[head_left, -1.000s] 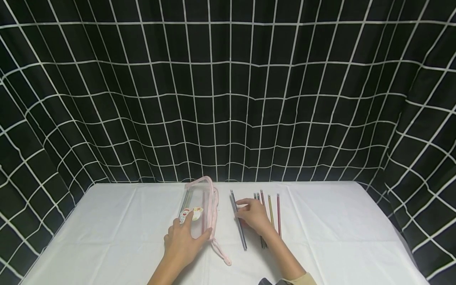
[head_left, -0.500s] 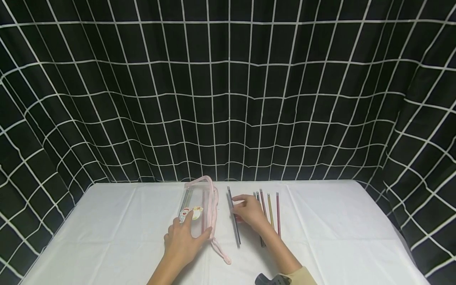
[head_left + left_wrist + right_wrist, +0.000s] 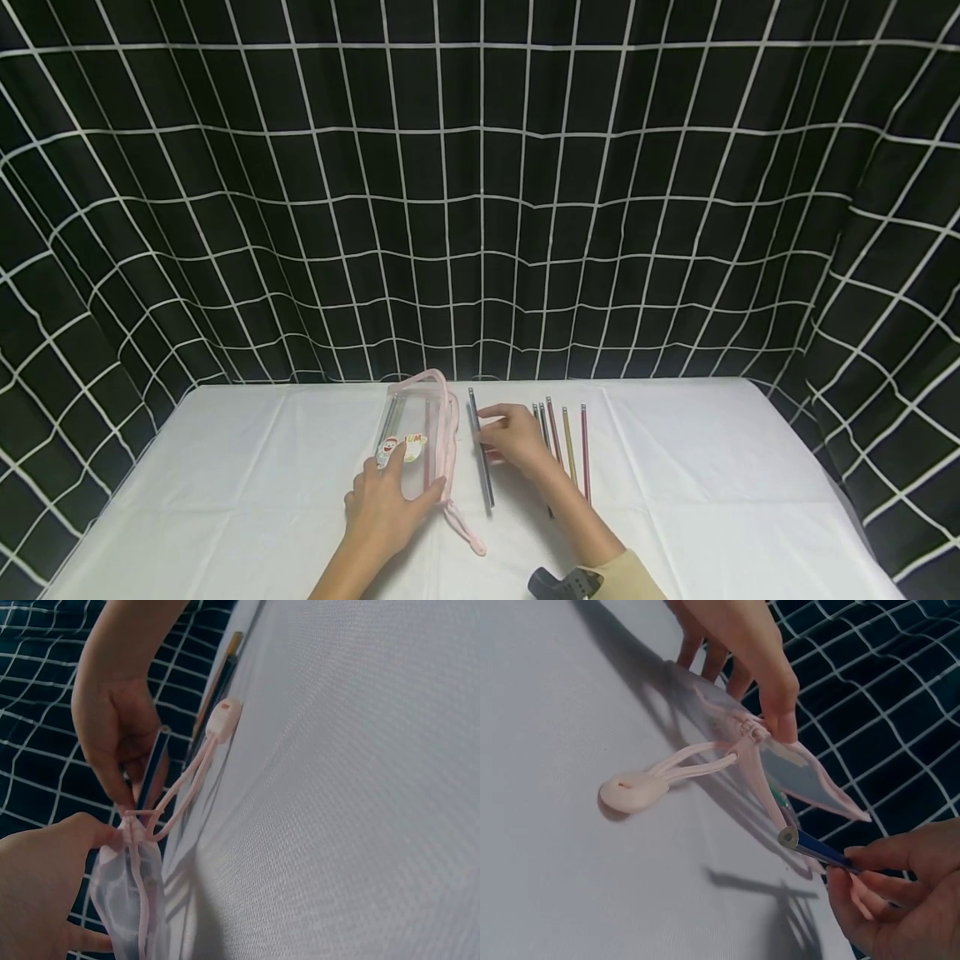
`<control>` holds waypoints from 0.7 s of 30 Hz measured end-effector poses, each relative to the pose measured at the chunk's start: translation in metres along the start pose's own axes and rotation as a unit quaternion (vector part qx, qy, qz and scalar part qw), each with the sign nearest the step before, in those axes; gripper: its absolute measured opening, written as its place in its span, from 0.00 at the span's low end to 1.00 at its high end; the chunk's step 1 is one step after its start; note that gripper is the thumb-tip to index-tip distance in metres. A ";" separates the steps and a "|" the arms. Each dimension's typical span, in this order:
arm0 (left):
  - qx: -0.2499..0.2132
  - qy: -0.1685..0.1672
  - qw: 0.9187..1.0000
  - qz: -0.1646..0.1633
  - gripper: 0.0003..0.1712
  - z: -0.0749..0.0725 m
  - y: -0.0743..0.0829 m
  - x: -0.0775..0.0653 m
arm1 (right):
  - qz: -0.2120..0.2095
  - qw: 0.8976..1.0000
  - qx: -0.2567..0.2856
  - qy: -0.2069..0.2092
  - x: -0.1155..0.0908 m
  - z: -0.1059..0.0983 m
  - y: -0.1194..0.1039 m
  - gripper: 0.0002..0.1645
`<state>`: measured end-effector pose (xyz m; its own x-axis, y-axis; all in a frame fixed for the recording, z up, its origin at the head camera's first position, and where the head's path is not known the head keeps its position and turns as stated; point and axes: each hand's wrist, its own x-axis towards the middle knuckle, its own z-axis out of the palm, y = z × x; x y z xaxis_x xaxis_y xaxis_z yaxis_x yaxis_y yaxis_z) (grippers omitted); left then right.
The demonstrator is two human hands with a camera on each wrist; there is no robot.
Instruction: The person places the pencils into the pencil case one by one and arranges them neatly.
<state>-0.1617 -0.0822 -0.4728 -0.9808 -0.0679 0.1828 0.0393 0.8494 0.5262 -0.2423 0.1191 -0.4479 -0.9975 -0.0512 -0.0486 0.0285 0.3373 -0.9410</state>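
My left hand (image 3: 386,508) grips a clear pencil case (image 3: 450,437) with pink trim, its thumb at the zip edge and fingers spread over the stickered side. In the right wrist view the zip edge of the case (image 3: 769,791) gapes open. Through the clear side, slim pencils show inside. My right hand (image 3: 517,437) pinches a dark, shiny pencil (image 3: 482,454) between thumb and fingers, just right of the case. Its flat blue end (image 3: 789,837) overlaps the opening's rim in the right wrist view. A pink cord loop (image 3: 468,533) trails from the case's near end.
Several pencils lie on the white-covered table (image 3: 712,500) right of my right hand: dark ones partly hidden by the forearm, a yellow pencil (image 3: 570,446) and a red pencil (image 3: 585,450). A black curtain (image 3: 480,208) with white grid lines hangs behind the table.
My right hand has moved left and slightly away from me with the dark pencil, closer to the case and lifted from the cloth. The left hand and case have stayed put.
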 end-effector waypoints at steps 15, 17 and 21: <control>-0.003 -0.008 1.000 -0.002 0.48 -0.001 0.000 0.001 | 0.010 0.999 0.037 -0.007 0.006 0.011 -0.007 0.25; -0.004 -0.007 1.000 -0.003 0.48 -0.001 0.000 0.000 | 0.009 0.999 0.033 -0.008 0.008 0.012 -0.007 0.24; -0.006 -0.006 1.000 -0.004 0.48 -0.002 0.001 0.000 | 0.010 0.999 0.036 -0.010 0.010 0.015 -0.007 0.24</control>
<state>-0.1612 -0.0823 -0.4707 -0.9833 -0.0684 0.1689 0.0336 0.8428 0.5371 -0.2515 0.1020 -0.4468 -0.9952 -0.0641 -0.0744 0.0545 0.2691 -0.9616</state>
